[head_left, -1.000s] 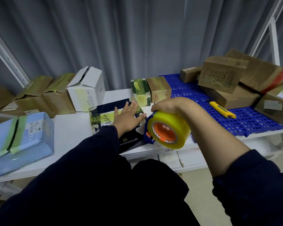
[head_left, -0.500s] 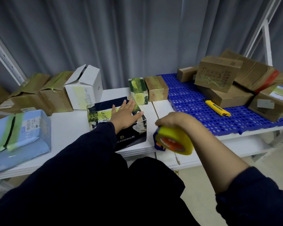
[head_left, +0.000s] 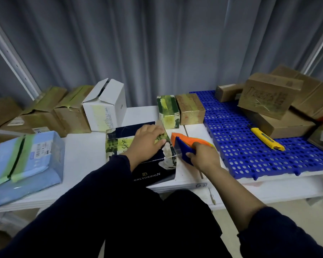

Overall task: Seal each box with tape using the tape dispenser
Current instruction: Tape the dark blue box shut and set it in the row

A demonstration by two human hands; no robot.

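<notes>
A dark navy box (head_left: pixel 149 174) with gold lettering and patches of yellowish tape lies on the white table (head_left: pixel 86 151) in front of me. My left hand (head_left: pixel 147 139) rests on its top near the right edge, fingers pressing on the tape there. My right hand (head_left: pixel 203 155) grips the blue and orange tape dispenser (head_left: pixel 185 144) just right of the box. The dispenser's orange front points at the box's right edge. A clear strip of tape (head_left: pixel 171 155) stretches from it onto the box's right side.
Brown taped boxes (head_left: pixel 71 112) and a white box (head_left: pixel 106 107) with loose flaps stand at the back left. A light blue box (head_left: pixel 24 164) lies at left. Two small boxes (head_left: pixel 179 108) stand behind. A blue perforated mat (head_left: pixel 250 146) at right holds a yellow knife (head_left: pixel 265 139) and cardboard boxes (head_left: pixel 272 101).
My right hand brought the dispenser up from below the table edge to the box's right side. My left hand slid right along the box top to the taped edge.
</notes>
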